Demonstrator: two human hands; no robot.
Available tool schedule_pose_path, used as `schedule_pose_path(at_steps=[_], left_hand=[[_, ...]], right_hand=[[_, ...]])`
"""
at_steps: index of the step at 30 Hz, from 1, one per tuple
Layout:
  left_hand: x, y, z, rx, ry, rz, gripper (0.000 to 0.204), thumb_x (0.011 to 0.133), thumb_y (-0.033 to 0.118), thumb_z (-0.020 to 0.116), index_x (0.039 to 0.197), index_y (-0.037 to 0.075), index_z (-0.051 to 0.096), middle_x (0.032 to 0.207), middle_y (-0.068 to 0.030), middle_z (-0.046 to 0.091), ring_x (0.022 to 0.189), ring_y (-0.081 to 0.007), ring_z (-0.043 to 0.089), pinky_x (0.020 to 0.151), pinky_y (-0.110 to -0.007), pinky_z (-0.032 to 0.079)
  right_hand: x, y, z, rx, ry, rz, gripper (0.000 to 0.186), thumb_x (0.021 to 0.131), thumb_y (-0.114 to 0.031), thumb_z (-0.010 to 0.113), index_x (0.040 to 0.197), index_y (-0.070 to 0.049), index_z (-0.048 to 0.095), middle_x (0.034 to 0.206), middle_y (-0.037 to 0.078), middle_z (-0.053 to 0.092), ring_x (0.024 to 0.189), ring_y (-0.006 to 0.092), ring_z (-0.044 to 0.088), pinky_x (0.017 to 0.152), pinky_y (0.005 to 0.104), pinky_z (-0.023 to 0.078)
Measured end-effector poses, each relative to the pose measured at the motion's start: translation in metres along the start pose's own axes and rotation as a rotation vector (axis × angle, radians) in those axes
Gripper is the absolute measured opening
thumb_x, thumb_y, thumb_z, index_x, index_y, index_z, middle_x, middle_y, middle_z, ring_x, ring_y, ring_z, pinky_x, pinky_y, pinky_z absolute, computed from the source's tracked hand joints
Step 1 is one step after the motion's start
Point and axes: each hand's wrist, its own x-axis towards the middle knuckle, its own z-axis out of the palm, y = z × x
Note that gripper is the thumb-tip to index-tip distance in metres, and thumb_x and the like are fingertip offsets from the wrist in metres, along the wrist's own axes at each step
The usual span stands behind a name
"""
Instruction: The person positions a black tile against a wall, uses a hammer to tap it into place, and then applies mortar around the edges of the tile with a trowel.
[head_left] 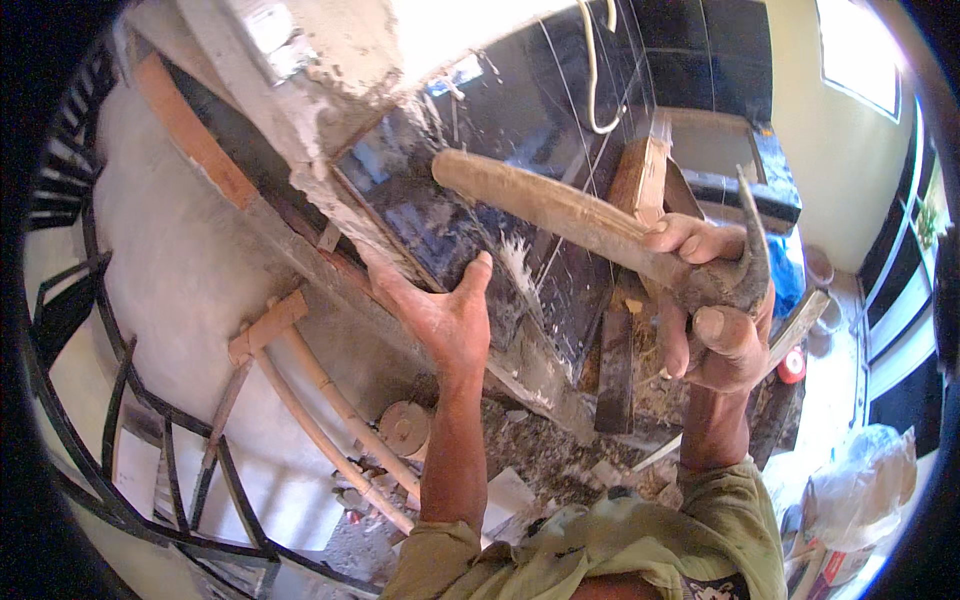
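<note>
My right hand [725, 340] is wrapped round a hammer [540, 205] by its metal head, whose curved claw points up at the right. The wooden handle reaches left over a dark glossy tile [400, 195] at a rough, mortar-covered ledge [245, 125]. My left hand [445, 325] grips the tile's lower-left edge, thumb on the face and fingers partly hidden behind it. The handle's rounded end is above the tile; whether they touch I cannot tell. Pale chipped material [518, 265] lies along the tile's right side.
A black metal railing [120, 390] curves along the left, near propped wooden poles [305, 395]. Dark panels [680, 55] with a white cable [592, 70] are ahead. Wooden offcuts [630, 180], rubble [545, 470] and a plastic bag [860, 485] lie around; a window [855, 55] is upper right.
</note>
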Motion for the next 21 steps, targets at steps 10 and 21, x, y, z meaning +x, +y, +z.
schedule_pose_path(at_steps=[10, 21], left_hand=[[-0.003, 0.002, 0.003, -0.073, -0.003, -0.022, 0.105, 0.066, -0.001, 0.081, 0.149, -0.003, 0.018, 0.141, -0.0221, 0.038, 0.124, -0.0282, 0.045, 0.108, -0.038, 0.037], [0.022, 0.014, -0.006, -0.238, -0.134, -0.206, 0.114, 0.066, -0.003, 0.077, 0.153, -0.003, 0.004, 0.148, -0.0210, 0.030, 0.130, -0.0274, 0.039, 0.112, -0.036, 0.032]], right_hand=[[-0.079, 0.025, -0.048, 0.063, 0.249, 0.116, 0.046, 0.070, -0.001, 0.063, 0.113, 0.011, 0.052, 0.121, 0.035, 0.051, 0.041, 0.0148, 0.055, 0.035, 0.0226, 0.042], [-0.102, 0.043, -0.062, 0.108, 0.336, 0.167, 0.046, 0.070, -0.007, 0.065, 0.112, 0.010, 0.053, 0.118, 0.035, 0.053, 0.039, 0.0151, 0.054, 0.034, 0.0228, 0.041]])
